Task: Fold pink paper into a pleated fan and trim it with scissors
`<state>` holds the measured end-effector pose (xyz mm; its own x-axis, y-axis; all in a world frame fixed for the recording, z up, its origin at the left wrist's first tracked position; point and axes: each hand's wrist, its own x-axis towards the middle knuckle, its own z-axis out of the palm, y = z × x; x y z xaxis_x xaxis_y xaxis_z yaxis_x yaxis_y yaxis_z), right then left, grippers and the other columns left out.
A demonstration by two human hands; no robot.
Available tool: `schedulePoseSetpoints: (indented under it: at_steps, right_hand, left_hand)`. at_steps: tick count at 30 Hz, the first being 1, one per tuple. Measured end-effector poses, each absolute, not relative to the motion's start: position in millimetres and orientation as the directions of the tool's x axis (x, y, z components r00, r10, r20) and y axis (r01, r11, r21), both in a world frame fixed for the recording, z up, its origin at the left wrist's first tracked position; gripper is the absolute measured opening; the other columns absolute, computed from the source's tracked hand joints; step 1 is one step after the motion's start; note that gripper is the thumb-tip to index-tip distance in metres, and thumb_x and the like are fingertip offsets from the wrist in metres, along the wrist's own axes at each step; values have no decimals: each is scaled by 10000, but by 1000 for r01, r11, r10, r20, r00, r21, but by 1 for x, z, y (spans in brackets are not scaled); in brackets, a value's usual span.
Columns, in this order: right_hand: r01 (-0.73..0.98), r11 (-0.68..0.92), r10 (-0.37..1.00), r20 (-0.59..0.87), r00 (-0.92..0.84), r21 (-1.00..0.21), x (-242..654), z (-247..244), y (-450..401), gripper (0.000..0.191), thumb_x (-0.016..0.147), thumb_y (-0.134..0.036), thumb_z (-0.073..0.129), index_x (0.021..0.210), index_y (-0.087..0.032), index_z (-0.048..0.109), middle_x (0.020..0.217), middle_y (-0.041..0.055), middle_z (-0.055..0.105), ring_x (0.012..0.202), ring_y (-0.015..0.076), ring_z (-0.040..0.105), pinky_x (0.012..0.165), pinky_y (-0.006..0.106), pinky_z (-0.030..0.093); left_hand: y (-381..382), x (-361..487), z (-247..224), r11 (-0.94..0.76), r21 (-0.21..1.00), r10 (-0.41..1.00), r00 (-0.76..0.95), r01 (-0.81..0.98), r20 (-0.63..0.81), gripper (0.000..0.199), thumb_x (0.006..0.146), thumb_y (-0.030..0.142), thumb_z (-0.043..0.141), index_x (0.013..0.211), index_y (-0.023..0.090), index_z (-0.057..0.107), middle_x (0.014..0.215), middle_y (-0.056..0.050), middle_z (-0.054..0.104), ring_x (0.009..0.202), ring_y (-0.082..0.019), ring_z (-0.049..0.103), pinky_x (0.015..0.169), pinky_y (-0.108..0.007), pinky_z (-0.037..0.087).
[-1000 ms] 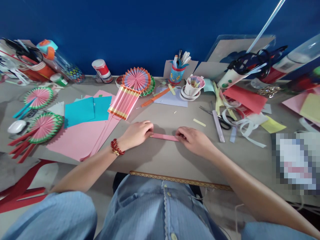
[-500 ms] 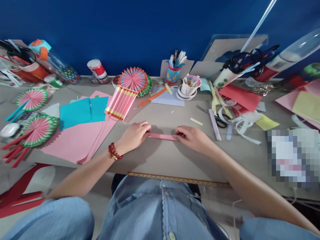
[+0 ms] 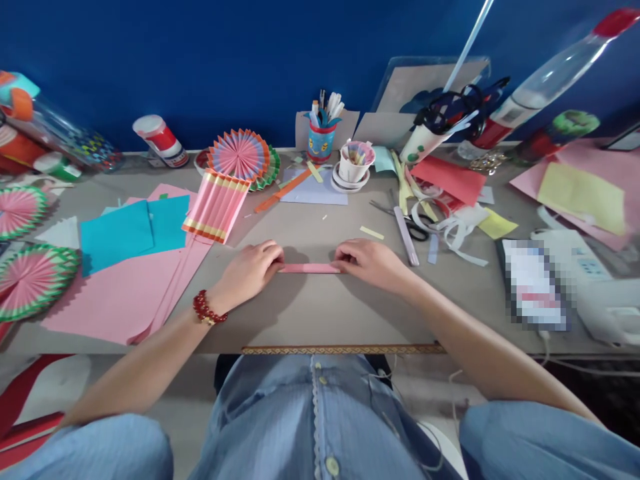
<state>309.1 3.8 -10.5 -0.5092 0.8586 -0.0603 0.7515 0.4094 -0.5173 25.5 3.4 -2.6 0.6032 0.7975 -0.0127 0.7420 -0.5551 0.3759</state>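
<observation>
Apparently, the pink strip [image 3: 310, 268] is being pinched at its ends, grip closed, by left hand [image 3: 253, 268] and right hand [image 3: 371, 263]; equal pressure is being called for.

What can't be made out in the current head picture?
All in the head view:
Both ends of the pink strip: covered by the grip of the left hand and right hand.
Screen of the phone-like device: pixelated, unreadable.
Much of the green-edged fan: behind the orange-edged fan.
Far side of the lower left fan: cut off by the picture's left edge.
</observation>
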Motion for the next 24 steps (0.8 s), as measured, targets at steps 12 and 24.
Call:
schedulePoseSetpoints:
  at_steps: [12, 24]
  right_hand:
    - [723, 460, 851, 23, -525, -515, 312, -18, -4, 136, 943, -286, 564, 839, -217, 620, 848, 30, 671, 829, 187, 589, 707, 268, 387]
    - [744, 507, 845, 79, -529, -435, 312, -25, -10, 193, 987, -357, 498, 921, -206, 597, 948, 86, 651, 895, 230, 584, 807, 336, 444]
  left_hand:
    - [3, 26, -4, -551, 359, 802, 597, 753, -21, 144, 987, 241, 457, 880, 204, 546, 895, -34, 620, 782, -197, 605, 711, -317, 408]
    - [4, 22, -11, -574, 363, 788, 616, 734, 0, 148, 995, 242, 464, 877, 199, 543, 901, -31, 616, 794, -197, 601, 756, -333, 409]
